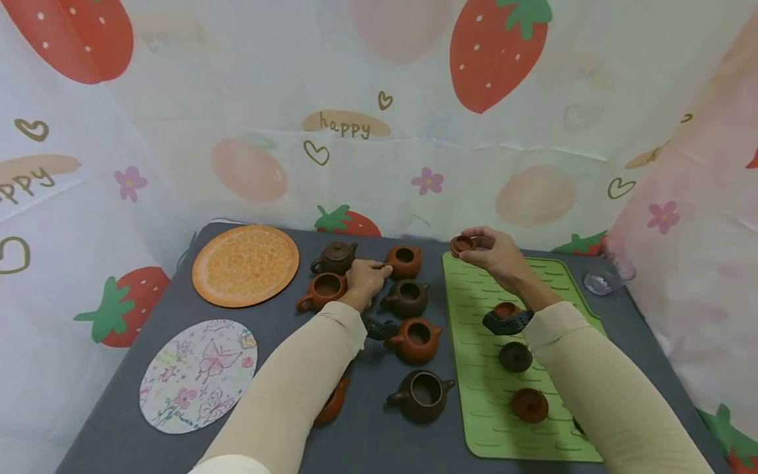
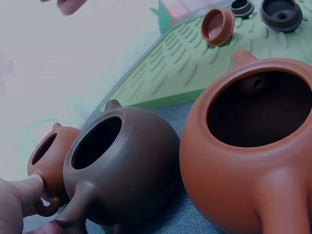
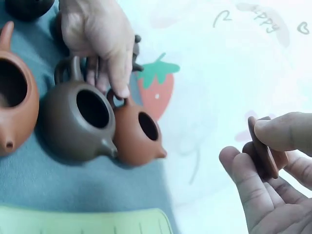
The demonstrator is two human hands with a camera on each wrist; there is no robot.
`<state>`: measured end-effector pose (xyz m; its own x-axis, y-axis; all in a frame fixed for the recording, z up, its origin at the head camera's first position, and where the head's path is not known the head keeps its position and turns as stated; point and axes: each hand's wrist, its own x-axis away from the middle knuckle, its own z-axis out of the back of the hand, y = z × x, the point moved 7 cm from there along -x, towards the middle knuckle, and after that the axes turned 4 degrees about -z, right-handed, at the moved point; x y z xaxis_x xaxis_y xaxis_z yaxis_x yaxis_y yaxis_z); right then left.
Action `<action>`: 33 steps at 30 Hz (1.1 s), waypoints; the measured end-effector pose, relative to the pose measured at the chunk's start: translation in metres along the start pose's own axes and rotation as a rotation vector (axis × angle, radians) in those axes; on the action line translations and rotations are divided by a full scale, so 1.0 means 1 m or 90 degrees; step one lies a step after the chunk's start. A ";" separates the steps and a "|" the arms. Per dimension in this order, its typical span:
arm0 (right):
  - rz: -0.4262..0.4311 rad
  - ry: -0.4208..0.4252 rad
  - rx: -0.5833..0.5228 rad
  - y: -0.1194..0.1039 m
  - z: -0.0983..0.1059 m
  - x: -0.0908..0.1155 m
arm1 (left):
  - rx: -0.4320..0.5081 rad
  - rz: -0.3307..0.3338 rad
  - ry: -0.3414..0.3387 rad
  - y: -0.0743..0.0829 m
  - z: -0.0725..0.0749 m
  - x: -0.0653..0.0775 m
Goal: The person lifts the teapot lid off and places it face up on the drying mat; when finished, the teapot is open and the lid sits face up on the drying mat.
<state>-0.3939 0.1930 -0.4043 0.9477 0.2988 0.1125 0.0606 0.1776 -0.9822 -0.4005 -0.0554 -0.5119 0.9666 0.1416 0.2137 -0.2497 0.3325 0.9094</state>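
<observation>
At the back of the table, my left hand [image 1: 364,281] pinches the handle of a small lidless reddish-brown teapot [image 1: 408,270]. In the right wrist view its thumb and fingers close on that handle [image 3: 117,99]. My right hand [image 1: 499,257] holds a reddish-brown teapot lid [image 1: 461,253] between thumb and fingers, raised near the far left corner of the green mat [image 1: 474,395]. A dark brown lidless teapot [image 1: 403,308] stands just in front of the small one, and a larger reddish-brown teapot [image 2: 195,175] comes after it.
Left of my left hand stand a dark lidded teapot [image 1: 337,255] and an open reddish-brown one [image 1: 320,300]. Nearer are a dark open teapot [image 1: 408,409] and one partly hidden by my sleeve. Several lids [image 1: 515,357] lie on the mat. Two round mats [image 1: 245,263] lie left; a clear glass [image 1: 601,280] right.
</observation>
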 end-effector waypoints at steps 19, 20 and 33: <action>-0.047 0.046 0.090 0.012 0.060 0.030 | -0.005 -0.002 0.017 -0.003 0.000 -0.004; -0.055 0.047 0.097 0.015 0.064 0.032 | -0.006 -0.003 0.018 -0.003 0.000 -0.004; -0.134 0.075 0.179 0.055 0.099 0.048 | -0.015 0.016 0.012 -0.003 -0.001 -0.002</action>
<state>-0.3759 0.3101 -0.4383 0.9541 0.1213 0.2737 0.1850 0.4800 -0.8576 -0.4013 -0.0559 -0.5154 0.9586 0.1683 0.2295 -0.2759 0.3505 0.8950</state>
